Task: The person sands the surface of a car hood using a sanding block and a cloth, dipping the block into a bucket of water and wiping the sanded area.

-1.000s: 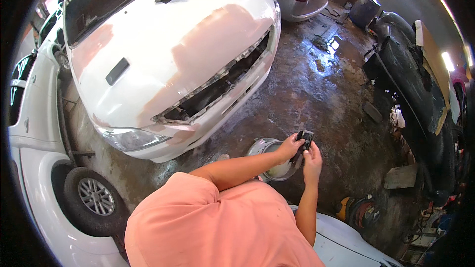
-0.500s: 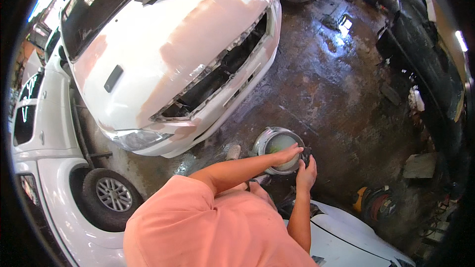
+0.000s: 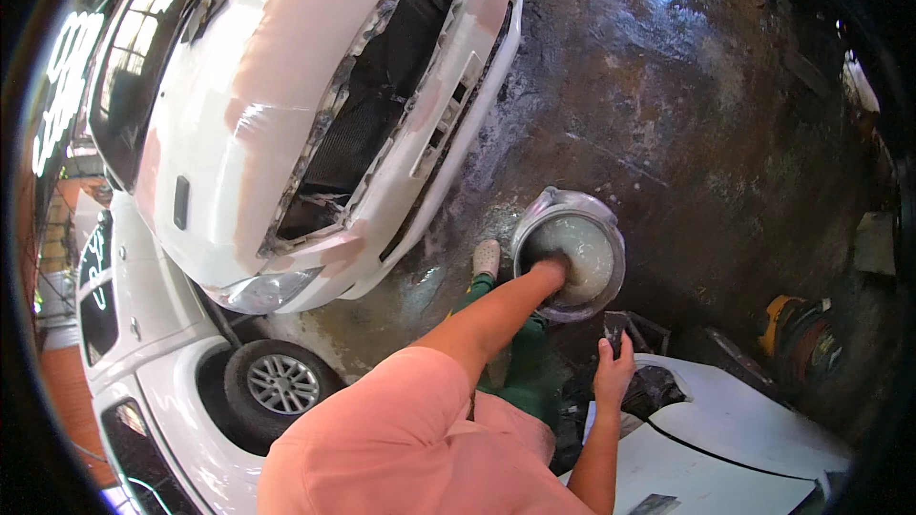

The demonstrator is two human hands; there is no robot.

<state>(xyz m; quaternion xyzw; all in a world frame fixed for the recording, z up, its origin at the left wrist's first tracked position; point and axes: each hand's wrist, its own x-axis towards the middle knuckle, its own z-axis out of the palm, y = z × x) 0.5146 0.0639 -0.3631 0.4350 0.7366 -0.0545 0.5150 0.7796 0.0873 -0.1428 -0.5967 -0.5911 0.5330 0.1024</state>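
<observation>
At the left and upper left of the frame the white car is standing with its bumper and grille off, patched with pinkish filler, and a second white car with its wheel is sitting at the lower left, so you are working in the gap in front of them on the wet concrete floor. Moving toward the centre, your shoe is planted just beside the bucket, which is letting you lean over it. Your left hand is reaching down into the metal bucket at the centre of the frame, dipped into the milky grey-white water, probably to wet or rinse something; the fingers are under the cloudy surface, so you cannot tell whether they are spread or closed. The bucket is round, dull silver, dented at the rim, resting on the floor and nearly full. Just right and below, your right hand is curled around a small dark block, gripping it upright and clear of the water, close to the edge of the loose white body panel lying at the lower right. Farther right, a yellow-and-dark coiled object is lying on the floor.
</observation>
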